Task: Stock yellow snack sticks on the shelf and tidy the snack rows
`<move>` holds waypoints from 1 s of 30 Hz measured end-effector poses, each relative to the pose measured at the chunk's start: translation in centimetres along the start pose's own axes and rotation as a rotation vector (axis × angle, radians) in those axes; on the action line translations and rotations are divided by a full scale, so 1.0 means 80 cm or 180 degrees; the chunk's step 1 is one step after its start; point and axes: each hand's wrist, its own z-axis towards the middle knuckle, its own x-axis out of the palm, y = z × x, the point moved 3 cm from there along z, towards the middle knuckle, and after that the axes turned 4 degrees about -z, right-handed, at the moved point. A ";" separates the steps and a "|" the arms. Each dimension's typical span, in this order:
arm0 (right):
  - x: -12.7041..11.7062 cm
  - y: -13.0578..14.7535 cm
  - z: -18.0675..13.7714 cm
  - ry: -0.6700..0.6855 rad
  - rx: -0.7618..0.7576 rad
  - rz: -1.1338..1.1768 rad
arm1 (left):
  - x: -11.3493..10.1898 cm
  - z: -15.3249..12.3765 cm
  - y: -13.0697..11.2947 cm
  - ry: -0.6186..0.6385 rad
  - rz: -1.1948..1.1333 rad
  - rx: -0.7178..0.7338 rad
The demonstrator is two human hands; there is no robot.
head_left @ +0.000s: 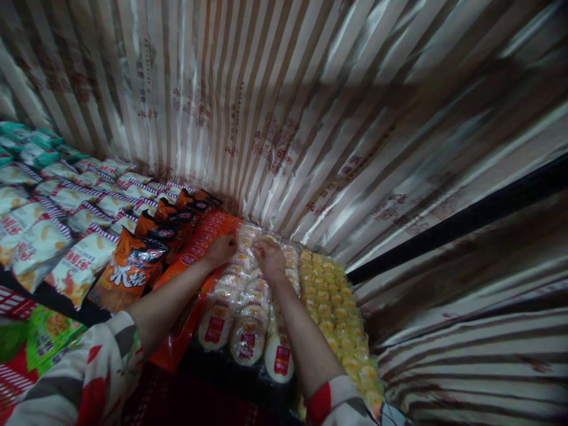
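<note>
Rows of clear packets with round pale crackers (247, 340) lie on the dark shelf, overlapping, with red labels on the front ones. Above the back of these rows, my left hand (222, 251) has its fingers curled together at the left row, beside an orange strip of packaging (199, 242). My right hand (270, 258) is a little to the right over the same packets, its fingertips pinched together. What either hand holds, if anything, is too small and dim to make out.
Orange snack bags (128, 272) and white snack bags (82, 260) stand in rows on the left. Yellow wrapped snacks (331, 307) lie on the right. A striped plastic sheet (275, 106) hangs behind, crossed by a black bar (452, 219). Red basket edges (15, 302) show lower left.
</note>
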 end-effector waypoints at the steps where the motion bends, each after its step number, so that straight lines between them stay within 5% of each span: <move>1: -0.001 0.002 -0.002 0.0064 -0.0007 -0.0067 | 0.001 0.000 0.001 -0.0045 -0.0075 0.0026; 8: 0.003 0.003 -0.003 0.0081 0.0081 -0.0039 | 0.004 0.003 0.006 -0.0173 -0.0187 0.0137; 12: 0.008 0.004 -0.004 0.0002 -0.0028 -0.0026 | -0.004 -0.005 0.007 -0.0292 -0.0130 -0.0178; 18: 0.008 0.006 -0.007 -0.0023 0.0066 -0.0066 | -0.015 -0.032 -0.002 0.0132 0.0494 -0.0211; 25: 0.004 0.010 -0.010 -0.0153 0.0119 -0.0076 | -0.009 -0.035 0.004 0.0138 0.0335 -0.0257; 30: -0.007 0.016 -0.026 -0.0076 -0.0323 0.0050 | -0.005 -0.037 0.003 -0.0057 0.0188 -0.0242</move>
